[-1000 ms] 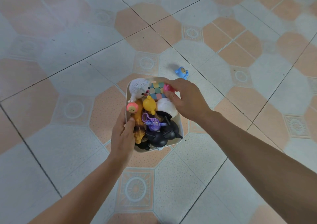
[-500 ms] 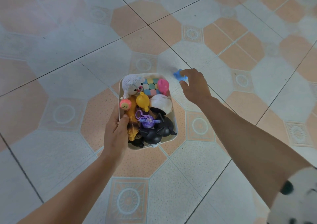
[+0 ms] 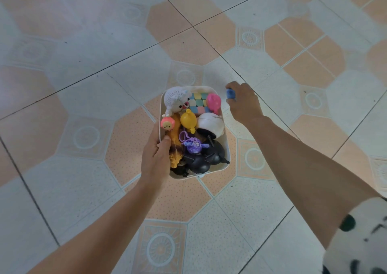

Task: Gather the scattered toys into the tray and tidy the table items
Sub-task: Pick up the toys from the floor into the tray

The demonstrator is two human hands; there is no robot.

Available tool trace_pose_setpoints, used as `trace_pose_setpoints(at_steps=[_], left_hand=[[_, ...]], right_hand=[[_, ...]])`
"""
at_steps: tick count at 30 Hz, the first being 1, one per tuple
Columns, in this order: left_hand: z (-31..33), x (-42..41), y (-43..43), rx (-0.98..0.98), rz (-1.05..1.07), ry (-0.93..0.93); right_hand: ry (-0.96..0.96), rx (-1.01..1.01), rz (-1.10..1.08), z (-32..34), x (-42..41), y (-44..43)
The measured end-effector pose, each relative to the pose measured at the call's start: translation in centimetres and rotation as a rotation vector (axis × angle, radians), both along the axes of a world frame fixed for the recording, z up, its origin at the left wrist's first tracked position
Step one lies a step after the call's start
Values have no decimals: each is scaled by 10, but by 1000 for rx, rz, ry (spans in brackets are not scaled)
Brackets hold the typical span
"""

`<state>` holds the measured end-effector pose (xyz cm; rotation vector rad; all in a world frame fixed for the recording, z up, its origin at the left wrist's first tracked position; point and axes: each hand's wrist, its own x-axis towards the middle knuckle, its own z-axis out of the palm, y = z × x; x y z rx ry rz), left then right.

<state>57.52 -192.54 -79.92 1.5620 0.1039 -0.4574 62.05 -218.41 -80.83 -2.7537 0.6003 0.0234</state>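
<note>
A white tray [image 3: 227, 148] sits at the centre of the head view, over the tiled floor. It is packed with toys: a white knitted animal [image 3: 177, 100], a pastel cube [image 3: 198, 105], a pink toy [image 3: 213, 102], a yellow figure [image 3: 188, 120], a white ball [image 3: 210, 126], a purple keychain [image 3: 193, 144] and black pieces [image 3: 206, 158]. My left hand [image 3: 156, 156] grips the tray's left rim, thumb inside. To the right of the tray's far corner, my right hand [image 3: 244, 102] holds a small blue toy [image 3: 230, 94], mostly hidden by the fingers.
The floor [image 3: 104, 85] is laid with white and orange patterned tiles all around the tray. A white sleeve with black marks [image 3: 360, 238] shows at the lower right corner.
My right hand left the pink toy in the tray, reached to the blue toy on the floor and closed round it. The tray stayed in my left hand.
</note>
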Motion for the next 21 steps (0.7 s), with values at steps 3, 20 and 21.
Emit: trace_pose_setpoints(at_steps=[3,20,21], left_hand=[[2,0,-1,17,-8,-2],[27,-8,36,-27,39,-27],[29,-9,41,-34,44,-38]], right_hand=[[-265,209,-68,23,-8,5],[-120,458,530,122,-84,119],[-118,420,538,123,-83,125]])
